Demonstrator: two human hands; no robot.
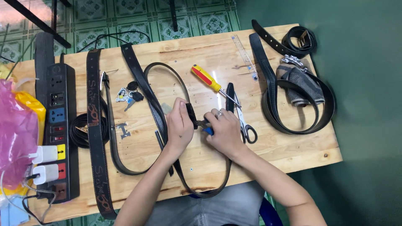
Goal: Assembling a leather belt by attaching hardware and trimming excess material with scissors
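Far left: a pink plastic bag [16,134] over something yellow, then a black power strip [58,129] with white chargers plugged in near its lower end. Next along, a long stitched black belt [95,138] laid flat down the wooden table [293,150], a coiled black belt [81,132] tucked beside it, a bunch of keys [127,95] and a small metal buckle part [123,130].

Centre: left hand [179,127] clamped on the end of a looped black belt [161,113], thumb and fingers pinching the dark buckle end [191,114]. Right hand [226,132] closed around a small tool with a blue grip [208,130], its tip pressed against that buckle end — hands close together, nearly touching. Loop of the belt running up the table and back down past the near edge.

Just right of the hands: a red-and-yellow screwdriver [208,79], scissors [245,125], a clear ruler [245,56]. Further right, another looped belt [297,104] around a folded grey cloth [299,83], and a rolled belt [299,39] at the far corner.

Risks, judged from here: tool tip slipping off the small buckle and jabbing the pinching fingers, given how close they sit; leather scratched by a skid; belt dragging off the near edge under its own hanging weight; right wrist nudging the scissors just beside it.
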